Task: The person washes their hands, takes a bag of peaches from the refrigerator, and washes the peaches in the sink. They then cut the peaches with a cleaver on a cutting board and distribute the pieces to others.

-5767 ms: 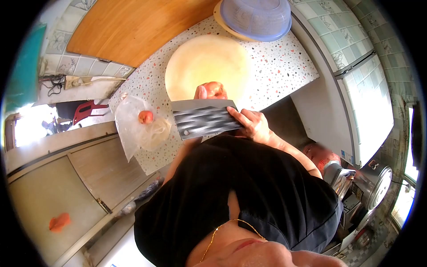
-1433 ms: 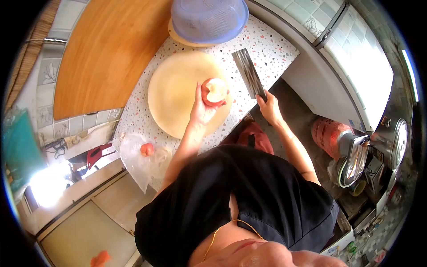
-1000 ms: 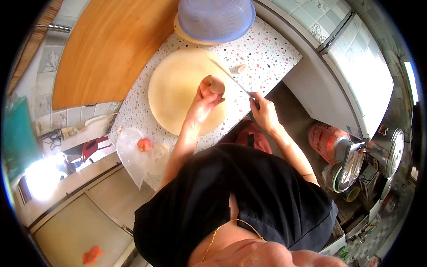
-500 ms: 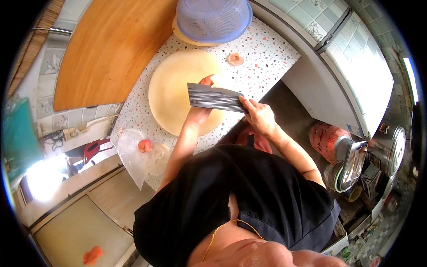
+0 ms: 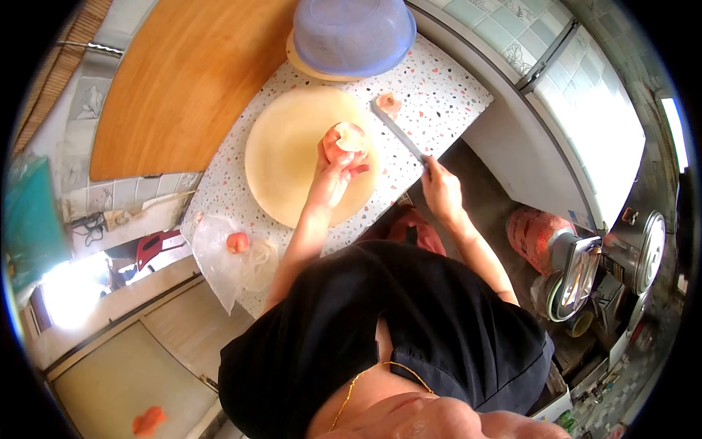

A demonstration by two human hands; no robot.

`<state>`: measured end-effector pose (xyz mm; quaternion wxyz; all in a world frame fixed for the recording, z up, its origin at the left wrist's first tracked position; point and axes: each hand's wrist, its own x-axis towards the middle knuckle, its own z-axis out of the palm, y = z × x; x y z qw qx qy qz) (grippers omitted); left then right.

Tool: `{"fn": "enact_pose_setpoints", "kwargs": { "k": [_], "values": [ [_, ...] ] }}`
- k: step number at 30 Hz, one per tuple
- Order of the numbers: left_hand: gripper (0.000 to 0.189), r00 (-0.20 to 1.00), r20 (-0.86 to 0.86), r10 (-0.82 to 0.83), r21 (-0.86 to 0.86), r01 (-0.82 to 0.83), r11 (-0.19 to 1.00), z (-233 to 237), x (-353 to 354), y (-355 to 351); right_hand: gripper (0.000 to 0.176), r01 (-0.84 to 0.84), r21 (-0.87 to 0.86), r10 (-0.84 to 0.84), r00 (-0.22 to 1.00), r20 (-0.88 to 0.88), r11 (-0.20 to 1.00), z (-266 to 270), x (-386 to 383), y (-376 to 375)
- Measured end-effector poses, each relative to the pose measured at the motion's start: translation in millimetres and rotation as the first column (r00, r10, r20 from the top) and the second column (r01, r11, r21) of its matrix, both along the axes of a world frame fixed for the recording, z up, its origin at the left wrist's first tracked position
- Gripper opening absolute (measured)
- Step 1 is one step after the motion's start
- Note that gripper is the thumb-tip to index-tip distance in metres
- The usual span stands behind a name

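My left hand [image 5: 333, 178] holds a partly peeled reddish fruit [image 5: 351, 137] above the round pale board [image 5: 285, 161], with a strip of peel hanging by the fingers. In my right hand [image 5: 442, 192], a cleaver [image 5: 398, 132] is gripped by its handle, its blade seen nearly edge-on and apart from the fruit. The blade's far end lies beside a piece of peel [image 5: 388, 104] on the speckled table [image 5: 453, 91].
A blue mesh basket [image 5: 352, 36] stands at the table's far end. Another red fruit [image 5: 238, 243] lies on a clear plastic bag [image 5: 219, 267] at the near left. A wooden panel [image 5: 183, 88] is at the upper left, a white cabinet [image 5: 541, 154] at the right.
The cleaver has moved right, off the fruit, and turned from flat to edge-on. My right hand has shifted right and slightly down. The fruit in my left hand is now visible.
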<state>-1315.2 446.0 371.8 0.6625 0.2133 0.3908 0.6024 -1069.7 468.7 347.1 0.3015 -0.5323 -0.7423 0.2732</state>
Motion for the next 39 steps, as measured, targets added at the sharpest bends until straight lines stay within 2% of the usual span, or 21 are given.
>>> {"fn": "enact_pose_setpoints", "kwargs": {
  "k": [2,7,9,10,12,13,15,16,19,22,24,26,27,28,29,30,32,33,35,36,39],
  "values": [
    [0.07,1.0,-0.008,-0.017,0.019,0.017,1.0,6.9,-2.1,-0.9,0.022,-0.003,-0.1,0.005,1.0,0.012,0.995,6.1,12.1,2.5],
    [0.074,0.995,-0.099,-0.021,-0.004,0.02,1.0,3.2,-5.8,0.2,0.028,-0.131,-0.147,0.106,0.98,-0.166,0.98,21.5,7.8,-6.9],
    [0.077,0.968,-0.024,-0.25,0.163,0.251,0.954,2.4,-12.3,4.5,0.026,-0.141,-0.128,0.113,0.972,-0.206,0.982,27.6,-3.8,-13.0],
    [0.077,0.969,-0.023,-0.248,0.163,0.248,0.955,-0.4,-11.3,1.2,0.024,-0.143,-0.13,0.11,0.967,-0.23,0.981,29.4,-9.9,-15.4],
    [0.079,0.997,-0.016,-0.078,0.063,0.079,0.995,-5.1,-8.1,-6.3,0.017,-0.125,-0.167,0.072,0.955,-0.289,0.978,36.5,-16.4,-16.6],
    [0.079,0.998,-0.013,-0.066,0.068,0.066,0.995,-3.1,-9.9,-7.4,0.017,-0.114,-0.232,0.05,0.963,-0.266,0.966,34.8,-16.9,-15.6],
    [0.081,0.958,-0.284,-0.045,-0.047,0.033,0.998,3.4,-17.9,-13.5,0.015,-0.091,-0.284,0.011,0.963,-0.27,0.954,30.5,-18.3,-15.2],
    [0.081,0.96,-0.279,-0.021,-0.046,0.009,0.999,-3.4,-25.1,-18.8,0.014,-0.098,-0.38,0.004,0.97,-0.242,0.92,38.2,-17.1,-12.6],
    [0.08,0.815,-0.573,0.092,-0.13,-0.201,0.971,-30.5,-55.2,-31.4,0.014,-0.108,-0.295,0.043,0.975,-0.219,0.949,26.2,-18.9,-11.7],
    [0.081,0.803,-0.591,0.071,-0.194,-0.228,0.954,-44.9,-83.9,-43.0,0.017,-0.161,-0.327,0.104,0.977,-0.186,0.931,28.4,-29.9,-11.2],
    [0.077,0.791,-0.594,0.146,-0.148,-0.286,0.947,-49.2,-90.9,-52.6,0.019,-0.229,-0.275,0.163,0.957,-0.241,0.934,31.6,-45.7,-13.8],
    [0.075,0.855,-0.508,0.1,-0.096,-0.172,0.98,-48.6,-100.4,-58.9,0.018,-0.309,-0.339,0.232,0.94,-0.249,0.889,33.1,-63.9,-15.0],
    [0.075,0.855,-0.504,0.121,-0.094,-0.193,0.977,-60.4,-105.4,-62.8,0.017,-0.341,-0.358,0.264,0.932,-0.248,0.869,34.7,-73.9,-16.0],
    [0.066,0.68,-0.71,0.182,-0.019,-0.277,0.961,-76.6,-108.2,-66.7,0.016,-0.372,-0.378,0.295,0.923,-0.246,0.848,36.4,-84.5,-17.0],
    [0.059,0.453,-0.862,0.227,0.069,-0.339,0.938,-92.5,-110.5,-72.2,0.015,-0.416,-0.303,0.352,0.904,-0.243,0.857,34.9,-95.5,-17.7],
    [0.059,0.452,-0.859,0.241,0.072,-0.36,0.93,-91.7,-109.1,-75.7,0.014,-0.429,-0.361,0.363,0.901,-0.238,0.828,40.3,-106.8,-19.2],
    [0.068,0.43,-0.869,0.243,0.066,-0.388,0.919,-90.9,-104.2,-80.0,0.014,-0.482,-0.341,0.423,0.875,-0.237,0.807,42.9,-126.8,-21.7],
    [0.068,0.526,-0.798,0.294,0.042,-0.438,0.898,-77.6,-96.8,-81.4,0.014,-0.496,-0.341,0.441,0.867,-0.23,0.798,40.9,-135.2,-24.2],
    [0.068,0.556,-0.776,0.297,0.028,-0.439,0.898,-76.9,-97.8,-86.2,0.013,-0.516,-0.206,0.496,0.856,-0.145,0.831,33.5,-148.2,-28.6],
    [0.067,0.587,-0.758,0.284,0.014,-0.42,0.907,-79.9,-99.1,-88.6,0.013,-0.53,-0.205,0.512,0.848,-0.135,0.823,32.9,-153.3,-30.4],
    [0.056,0.499,-0.802,0.327,0.069,-0.467,0.882,-90.7,-100.9,-91.9,0.011,-0.547,-0.143,0.548,0.836,-0.03,0.825,31.0,-164.4,-34.5]
  ]
}}
